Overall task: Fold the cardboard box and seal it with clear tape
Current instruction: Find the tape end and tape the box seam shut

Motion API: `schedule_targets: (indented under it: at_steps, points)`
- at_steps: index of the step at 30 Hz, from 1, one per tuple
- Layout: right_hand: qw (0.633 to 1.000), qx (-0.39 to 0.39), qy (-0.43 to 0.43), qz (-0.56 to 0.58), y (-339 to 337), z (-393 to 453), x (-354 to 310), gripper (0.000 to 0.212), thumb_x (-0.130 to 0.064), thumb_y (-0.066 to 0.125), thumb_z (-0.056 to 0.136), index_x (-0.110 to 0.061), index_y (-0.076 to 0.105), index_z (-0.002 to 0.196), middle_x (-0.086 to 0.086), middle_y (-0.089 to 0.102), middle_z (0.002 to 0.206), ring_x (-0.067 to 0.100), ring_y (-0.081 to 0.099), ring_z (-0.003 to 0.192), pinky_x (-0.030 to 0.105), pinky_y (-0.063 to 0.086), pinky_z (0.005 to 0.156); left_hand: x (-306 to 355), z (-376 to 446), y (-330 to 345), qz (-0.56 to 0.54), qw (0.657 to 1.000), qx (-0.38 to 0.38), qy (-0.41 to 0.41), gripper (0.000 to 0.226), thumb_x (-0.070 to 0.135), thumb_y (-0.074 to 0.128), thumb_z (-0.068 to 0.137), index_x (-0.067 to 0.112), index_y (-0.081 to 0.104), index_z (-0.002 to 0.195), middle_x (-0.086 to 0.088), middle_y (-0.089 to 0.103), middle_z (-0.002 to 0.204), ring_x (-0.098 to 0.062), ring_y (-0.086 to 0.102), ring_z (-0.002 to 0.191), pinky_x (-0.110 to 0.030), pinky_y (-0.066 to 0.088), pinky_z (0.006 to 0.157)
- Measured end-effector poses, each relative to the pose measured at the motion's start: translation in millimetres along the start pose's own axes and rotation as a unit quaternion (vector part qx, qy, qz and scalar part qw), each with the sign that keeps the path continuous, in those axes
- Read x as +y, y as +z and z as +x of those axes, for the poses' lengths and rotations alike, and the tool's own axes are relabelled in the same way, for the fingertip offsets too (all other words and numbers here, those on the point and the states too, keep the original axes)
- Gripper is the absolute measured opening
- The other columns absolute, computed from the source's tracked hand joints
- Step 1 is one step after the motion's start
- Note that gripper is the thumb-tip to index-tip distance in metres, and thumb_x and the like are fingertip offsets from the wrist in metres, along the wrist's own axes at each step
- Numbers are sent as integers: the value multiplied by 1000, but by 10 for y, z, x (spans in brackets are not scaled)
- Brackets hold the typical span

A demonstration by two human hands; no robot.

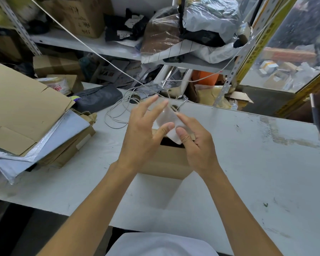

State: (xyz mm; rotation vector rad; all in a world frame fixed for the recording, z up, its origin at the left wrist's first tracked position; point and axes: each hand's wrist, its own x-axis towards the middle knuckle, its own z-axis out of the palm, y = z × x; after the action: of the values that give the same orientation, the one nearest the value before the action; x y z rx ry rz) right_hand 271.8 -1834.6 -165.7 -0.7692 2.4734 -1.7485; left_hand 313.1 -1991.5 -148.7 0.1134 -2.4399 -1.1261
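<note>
A small brown cardboard box [167, 161] stands on the white table [248, 163] right in front of me, its top open with a dark gap showing. Above it both hands hold a strip of clear tape [167, 120], stretched between them and hard to see. My left hand [144, 133] pinches the strip with thumb and fingers, the other fingers spread upward. My right hand [196, 141] pinches its right side between thumb and forefinger. The hands hide most of the box's top and its far flaps.
A pile of flattened cardboard [24, 109] and padded mailers [50, 139] lies at the left. A dark pouch [98, 97] and coiled white cable [118, 111] lie behind the box. Cluttered shelves [107, 45] rise at the back. A glass partition [294, 52] stands at right.
</note>
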Motion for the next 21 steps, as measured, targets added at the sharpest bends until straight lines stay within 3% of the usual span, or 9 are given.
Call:
schedule_targets:
  at_steps: [4,8,10,12,14,17,21]
  points:
    - [1000,-10,-2,14,-17,13,-72,37,-25,50,100,-19,54,137,-10,61,120,0,55,116,14,41,96,15,-49,-4,-52,998,35,5,51,38,71,89,17,62,135,2,58,141,-2,51,132,-28,47,106]
    - [996,-38,-50,-57,-86,16,-188,51,-19,73,84,-18,54,132,-14,57,121,11,53,118,21,42,99,165,-199,60,-29,993,115,-28,45,30,71,90,11,64,131,-6,62,136,-8,54,129,-15,41,106]
    - [990,-38,-82,-106,-133,5,-220,55,-18,79,77,-18,55,127,-24,52,117,15,52,115,24,42,98,190,-248,53,-19,989,144,-41,41,25,73,89,9,67,126,-5,67,128,-12,61,122,-19,46,104]
    - [984,-37,-106,-138,-159,-14,-216,52,-20,80,75,-18,58,122,-27,51,114,16,51,113,25,42,95,210,-277,20,-66,984,147,-81,37,21,78,85,14,70,121,2,71,121,-10,66,112,-25,53,96]
    - [985,-35,-112,-129,-158,-50,-196,50,-21,81,74,-18,59,120,-32,49,113,14,50,112,17,40,93,247,-287,-15,-133,973,137,-129,37,16,81,81,22,71,116,8,71,114,-6,68,102,-23,55,89]
    - [990,-19,-106,-96,-143,-103,-163,49,-21,81,74,-18,60,119,-42,46,114,12,52,111,11,38,90,292,-289,-47,-165,968,120,-144,40,13,83,78,24,70,114,8,71,108,-8,67,100,-23,54,87]
    - [991,-7,-103,-86,-135,-142,-154,49,-21,81,73,-19,61,117,-41,48,114,15,55,113,13,38,92,294,-307,-48,-192,961,114,-165,46,11,84,77,21,69,119,5,70,104,-9,66,100,-25,55,89]
